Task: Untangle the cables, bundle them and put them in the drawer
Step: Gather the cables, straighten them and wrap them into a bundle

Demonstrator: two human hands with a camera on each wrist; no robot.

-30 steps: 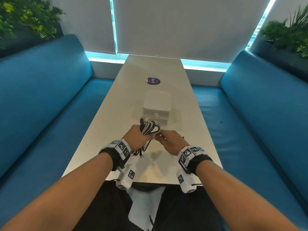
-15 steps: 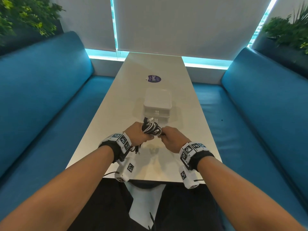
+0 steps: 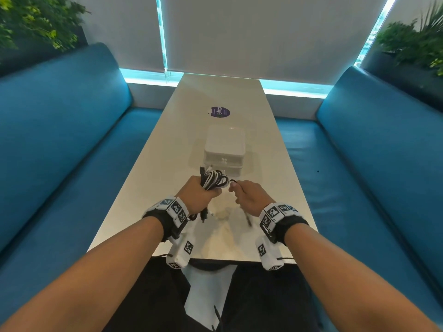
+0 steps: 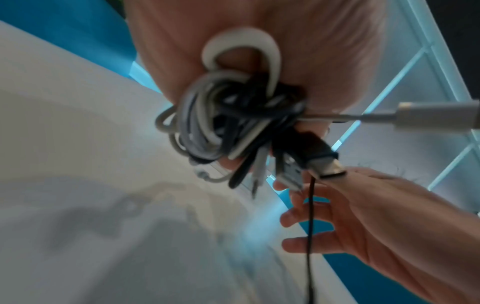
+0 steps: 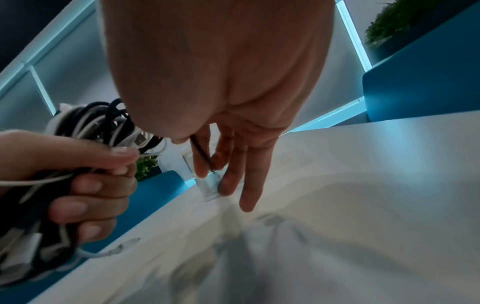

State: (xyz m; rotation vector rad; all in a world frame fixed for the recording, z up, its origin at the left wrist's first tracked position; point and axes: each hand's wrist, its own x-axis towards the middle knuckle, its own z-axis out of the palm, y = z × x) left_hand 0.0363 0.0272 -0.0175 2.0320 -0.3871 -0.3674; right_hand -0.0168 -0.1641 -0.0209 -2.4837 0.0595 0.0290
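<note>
A coil of black and white cables point(image 3: 215, 179) is gripped in my left hand point(image 3: 203, 194) just above the table, close in front of the white drawer box point(image 3: 225, 149). In the left wrist view the bundle point(image 4: 226, 117) shows USB plugs point(image 4: 324, 164) sticking out of it. My right hand point(image 3: 236, 186) is a little to the right of the coil. Its thumb and forefinger pinch a thin black cable end point(image 5: 201, 153) that leads from the bundle, while the other fingers point(image 5: 246, 185) are straight. The same strand point(image 4: 310, 226) hangs down past that hand.
The drawer box, both drawers closed, stands mid-table on the long white table point(image 3: 163, 159), with a purple sticker point(image 3: 220, 112) beyond it. Blue benches point(image 3: 60, 144) point(image 3: 374, 159) run along both sides. Plants point(image 3: 36, 22) sit behind the benches.
My right hand has drawn away from the coil to the right, pulling out a thin black strand. Both hands have shifted slightly forward, toward the drawer box.
</note>
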